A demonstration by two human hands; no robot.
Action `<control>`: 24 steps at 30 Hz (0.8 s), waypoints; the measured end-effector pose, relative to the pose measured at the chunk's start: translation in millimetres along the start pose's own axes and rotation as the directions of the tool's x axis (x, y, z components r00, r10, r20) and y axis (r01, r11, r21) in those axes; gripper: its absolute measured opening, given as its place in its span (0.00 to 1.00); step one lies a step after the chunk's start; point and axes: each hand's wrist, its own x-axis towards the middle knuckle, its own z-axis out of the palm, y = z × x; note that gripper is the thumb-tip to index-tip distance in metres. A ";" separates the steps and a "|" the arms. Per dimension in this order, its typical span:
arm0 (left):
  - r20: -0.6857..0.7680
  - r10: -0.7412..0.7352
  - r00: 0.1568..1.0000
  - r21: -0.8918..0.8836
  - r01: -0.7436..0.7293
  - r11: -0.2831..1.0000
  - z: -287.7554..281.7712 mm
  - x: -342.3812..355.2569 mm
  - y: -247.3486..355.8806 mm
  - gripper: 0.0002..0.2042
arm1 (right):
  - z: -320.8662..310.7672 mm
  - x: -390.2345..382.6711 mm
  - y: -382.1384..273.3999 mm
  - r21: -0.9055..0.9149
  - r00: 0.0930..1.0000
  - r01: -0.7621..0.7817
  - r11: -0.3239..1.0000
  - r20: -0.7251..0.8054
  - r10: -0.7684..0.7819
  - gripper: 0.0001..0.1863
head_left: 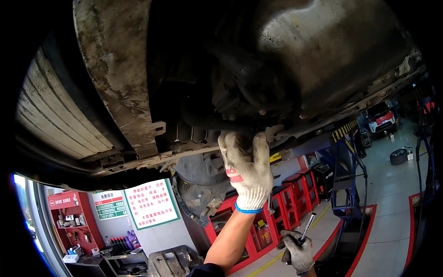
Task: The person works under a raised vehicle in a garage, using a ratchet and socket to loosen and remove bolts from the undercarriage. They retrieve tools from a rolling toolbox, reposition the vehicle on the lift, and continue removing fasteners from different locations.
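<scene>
In the head view, my left hand (244, 171), in a white knit glove with red print, reaches up to the dark underside of a raised vehicle (337, 39), fingers bent at a dark part (249, 127) beside the lower edge. What the fingertips grip is hidden in shadow. Lower right, my gloved right hand (298, 251) is closed around a hand tool with a chrome shaft (310, 224). A metal crossmember (110, 74) and ribbed panel (57, 115) span the upper left.
Below are red wheeled carts (295, 194), a blue lift (346, 175), a red tool cabinet (74, 221), wall signs (150, 203) and a dirty metal plate (170, 258). Farther right are another car (382, 121), a loose wheel (398, 157) and a partly hidden person (359, 141).
</scene>
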 end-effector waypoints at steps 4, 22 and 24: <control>0.107 -0.257 0.960 -0.319 0.278 0.906 -2.1 -9.7 29.9 0.09 | -10.5 -10.7 0.5 -0.039 0.999 -0.013 0.999 -0.047 0.011 0.15; 0.229 -0.317 0.921 -0.731 0.377 0.568 50.2 -17.6 79.4 0.06 | -40.9 -95.6 -42.8 -0.315 0.917 -0.073 0.946 -0.395 -0.061 0.15; 0.135 -0.290 0.947 -0.693 0.300 0.655 54.6 -13.0 84.0 0.05 | -40.3 -104.3 -44.0 -0.386 0.913 -0.066 0.920 -0.395 -0.100 0.14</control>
